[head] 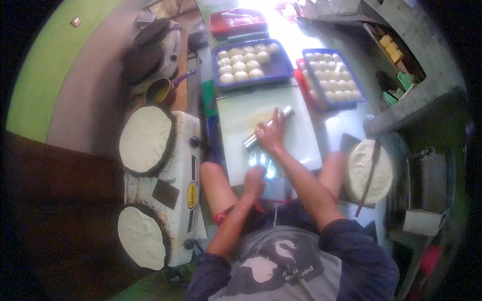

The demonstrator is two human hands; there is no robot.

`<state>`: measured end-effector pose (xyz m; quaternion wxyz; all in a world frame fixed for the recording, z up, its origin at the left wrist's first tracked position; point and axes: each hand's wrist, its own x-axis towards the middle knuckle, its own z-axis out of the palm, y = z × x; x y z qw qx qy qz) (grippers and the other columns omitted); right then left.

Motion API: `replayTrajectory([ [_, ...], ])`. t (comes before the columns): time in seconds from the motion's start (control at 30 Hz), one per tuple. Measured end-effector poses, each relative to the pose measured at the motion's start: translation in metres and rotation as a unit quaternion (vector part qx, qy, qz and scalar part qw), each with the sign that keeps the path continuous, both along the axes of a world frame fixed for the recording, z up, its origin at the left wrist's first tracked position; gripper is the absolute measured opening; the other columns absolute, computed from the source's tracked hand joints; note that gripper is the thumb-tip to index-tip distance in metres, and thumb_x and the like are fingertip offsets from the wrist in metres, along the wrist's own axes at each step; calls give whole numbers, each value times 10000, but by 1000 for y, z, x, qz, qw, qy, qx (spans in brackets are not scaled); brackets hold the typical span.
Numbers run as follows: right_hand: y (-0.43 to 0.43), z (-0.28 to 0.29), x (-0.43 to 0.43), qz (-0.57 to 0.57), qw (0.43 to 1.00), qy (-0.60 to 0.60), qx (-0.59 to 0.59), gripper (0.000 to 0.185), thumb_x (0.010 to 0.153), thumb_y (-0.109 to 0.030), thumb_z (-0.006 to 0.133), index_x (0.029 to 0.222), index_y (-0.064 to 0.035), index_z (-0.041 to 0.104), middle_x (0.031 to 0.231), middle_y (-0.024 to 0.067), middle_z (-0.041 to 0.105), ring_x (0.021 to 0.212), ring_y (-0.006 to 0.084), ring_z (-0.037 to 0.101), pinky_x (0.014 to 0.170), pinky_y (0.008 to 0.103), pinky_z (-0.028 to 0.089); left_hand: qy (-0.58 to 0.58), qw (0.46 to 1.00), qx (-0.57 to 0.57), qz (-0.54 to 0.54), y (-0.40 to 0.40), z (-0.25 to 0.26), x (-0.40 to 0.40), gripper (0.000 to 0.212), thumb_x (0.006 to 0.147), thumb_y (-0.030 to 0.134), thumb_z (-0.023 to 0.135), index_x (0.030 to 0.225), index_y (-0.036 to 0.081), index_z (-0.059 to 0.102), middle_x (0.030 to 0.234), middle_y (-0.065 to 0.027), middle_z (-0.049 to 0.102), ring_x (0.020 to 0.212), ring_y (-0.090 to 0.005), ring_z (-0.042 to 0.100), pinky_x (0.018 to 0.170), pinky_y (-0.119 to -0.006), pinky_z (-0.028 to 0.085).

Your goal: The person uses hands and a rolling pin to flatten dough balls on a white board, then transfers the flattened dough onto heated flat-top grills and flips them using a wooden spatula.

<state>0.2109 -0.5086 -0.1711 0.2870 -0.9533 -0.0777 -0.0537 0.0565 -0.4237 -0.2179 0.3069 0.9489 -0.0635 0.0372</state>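
My right hand (pixel 272 131) lies over a shiny metal rolling pin (pixel 250 141), which sits at a slant on a white board (pixel 235 113). Its thumb side wraps the pin while other fingers stretch forward along it. A yellowish patch (pixel 260 117) shows just behind the pin; whether it is thin dough or oil cannot be made out. My left hand (pixel 256 177) is blurred at the board's near edge, fingers curled, and what it may hold is hidden. Beyond the board, a blue tray (pixel 276 69) carries rows of round dough balls (pixel 239 67).
To the left, a white two-burner stove (pixel 180 146) bears flat dough rounds (pixel 145 139) on dark griddles. A frying pan (pixel 158 90) with yellow liquid stands behind it. At right are another blue tray (pixel 359 94) of dough balls and a dough round (pixel 361 171) under a brown stick (pixel 371 169).
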Motion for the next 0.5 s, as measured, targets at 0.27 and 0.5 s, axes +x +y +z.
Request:
replayTrajectory([
  [0.27,-7,-3,13,8,998,-17,-67,634,824,-81,503,1430,-223,383,1237,252,524,995,377,604,857,418,508,-28,999,-9,-30,-1,1,10,252,626,-29,612,857,69,594,770,-136,577,787,-351,549,723,-454,424],
  [0.5,-5,-9,42,-69,991,-96,-61,227,841,-236,502,845,-123,699,1066,112,659,1034,297,590,1058,617,209,-4,998,-56,-27,-2,-3,13,176,604,-19,615,757,47,557,755,-163,559,761,-368,541,686,-468,422],
])
